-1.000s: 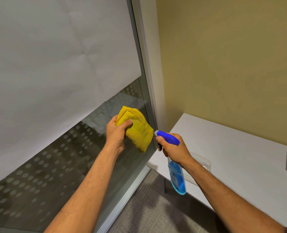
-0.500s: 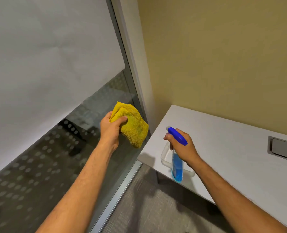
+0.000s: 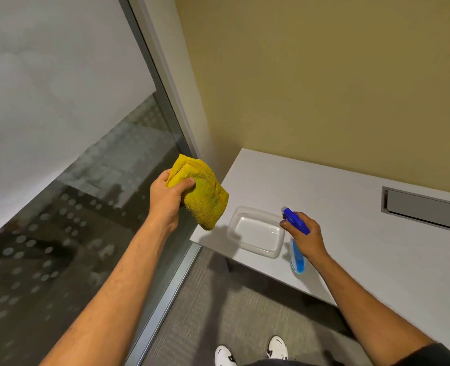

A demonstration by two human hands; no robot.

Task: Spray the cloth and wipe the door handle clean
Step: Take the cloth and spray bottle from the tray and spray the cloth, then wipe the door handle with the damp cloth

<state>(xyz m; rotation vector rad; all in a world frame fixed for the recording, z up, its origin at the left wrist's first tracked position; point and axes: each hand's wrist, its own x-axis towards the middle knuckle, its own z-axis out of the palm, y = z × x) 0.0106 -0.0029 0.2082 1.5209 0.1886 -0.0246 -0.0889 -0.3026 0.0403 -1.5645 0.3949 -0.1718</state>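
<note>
My left hand [image 3: 167,199] grips a bunched yellow cloth [image 3: 202,194], held in the air beside the glass wall and just left of the table's corner. My right hand [image 3: 304,237] holds a spray bottle [image 3: 296,256] with a blue trigger head and blue liquid, over the table's front edge, right of a clear tray. The nozzle points left toward the cloth. No door handle is in view.
A white table [image 3: 350,207] stands against the tan wall, with a clear plastic tray [image 3: 257,231] near its left corner and a recessed grey cable slot [image 3: 427,208] at right. A frosted glass partition [image 3: 47,128] with a metal frame fills the left. Grey carpet and my shoes are below.
The view has swung right and down. My right hand carried the bottle away from the cloth and over the table beside the tray. The left hand keeps the cloth.
</note>
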